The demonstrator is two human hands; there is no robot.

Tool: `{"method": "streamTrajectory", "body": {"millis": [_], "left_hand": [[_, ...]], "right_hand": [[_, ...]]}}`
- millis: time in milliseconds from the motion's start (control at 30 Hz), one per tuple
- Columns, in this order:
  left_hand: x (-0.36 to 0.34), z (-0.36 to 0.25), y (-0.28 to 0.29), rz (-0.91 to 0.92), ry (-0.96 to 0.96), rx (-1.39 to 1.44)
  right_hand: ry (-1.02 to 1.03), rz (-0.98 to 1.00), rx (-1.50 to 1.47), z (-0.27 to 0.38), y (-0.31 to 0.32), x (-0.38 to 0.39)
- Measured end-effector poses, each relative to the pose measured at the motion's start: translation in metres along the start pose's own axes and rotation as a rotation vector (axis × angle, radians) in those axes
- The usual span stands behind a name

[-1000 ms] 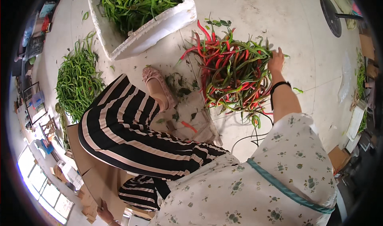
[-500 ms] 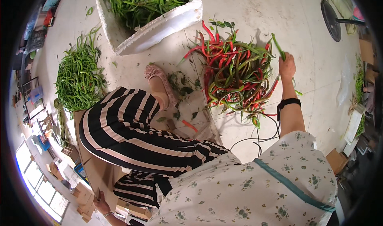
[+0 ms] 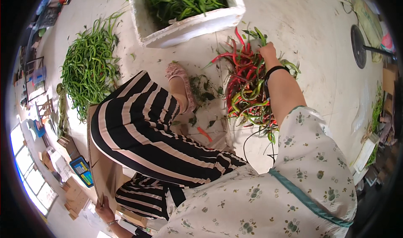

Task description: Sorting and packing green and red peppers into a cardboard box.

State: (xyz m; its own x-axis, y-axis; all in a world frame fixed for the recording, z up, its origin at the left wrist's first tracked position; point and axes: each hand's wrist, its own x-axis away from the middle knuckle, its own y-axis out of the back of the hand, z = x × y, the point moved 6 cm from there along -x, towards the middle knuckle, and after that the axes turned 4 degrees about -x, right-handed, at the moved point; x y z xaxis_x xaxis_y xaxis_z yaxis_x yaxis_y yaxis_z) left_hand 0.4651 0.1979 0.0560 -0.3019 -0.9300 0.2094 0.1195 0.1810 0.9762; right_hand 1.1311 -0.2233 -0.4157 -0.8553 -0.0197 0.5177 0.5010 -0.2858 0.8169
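My right hand (image 3: 268,52) is closed at the upper edge of a pile of red and green chili peppers (image 3: 247,70) on the floor. A green chili pepper (image 3: 261,36) sticks out beyond its fingers. My wrist and forearm hide the right part of the pile. Down at the lower left, my left hand (image 3: 105,211) grips the edge of an open cardboard box (image 3: 95,166) beside my leg. The box's inside is mostly hidden by my striped trousers.
A white foam box (image 3: 191,26) of green chilies stands ahead. To the left lies a heap of green chilies (image 3: 88,70). Loose leaves (image 3: 203,91) litter the floor by my foot. A black cable (image 3: 247,143) runs below the mixed pile; a round black stand base (image 3: 358,47) is far right.
My right hand has moved left and up, from the pile's right side to its upper edge, with a green chili pepper. My left hand stays on the box edge. The view has shifted.
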Motion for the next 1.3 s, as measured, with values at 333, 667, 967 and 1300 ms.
{"method": "streamTrajectory", "body": {"millis": [333,667,967,1300], "left_hand": [[0.001,-0.002,0.005,-0.055,0.005,-0.101],[-0.034,-0.039,0.028,0.105,0.090,-0.466],[-0.067,-0.017,0.025,0.088,-0.225,-0.573],[-0.105,-0.024,0.027,0.096,-0.267,-0.574]], "right_hand": [[-0.134,0.223,-0.542,-0.036,0.010,0.026],[0.153,-0.035,-0.814,0.054,0.121,-0.023],[-0.151,-0.084,-0.454,0.155,0.060,-0.074],[-0.070,0.020,-0.290,0.132,0.014,-0.096]]}}
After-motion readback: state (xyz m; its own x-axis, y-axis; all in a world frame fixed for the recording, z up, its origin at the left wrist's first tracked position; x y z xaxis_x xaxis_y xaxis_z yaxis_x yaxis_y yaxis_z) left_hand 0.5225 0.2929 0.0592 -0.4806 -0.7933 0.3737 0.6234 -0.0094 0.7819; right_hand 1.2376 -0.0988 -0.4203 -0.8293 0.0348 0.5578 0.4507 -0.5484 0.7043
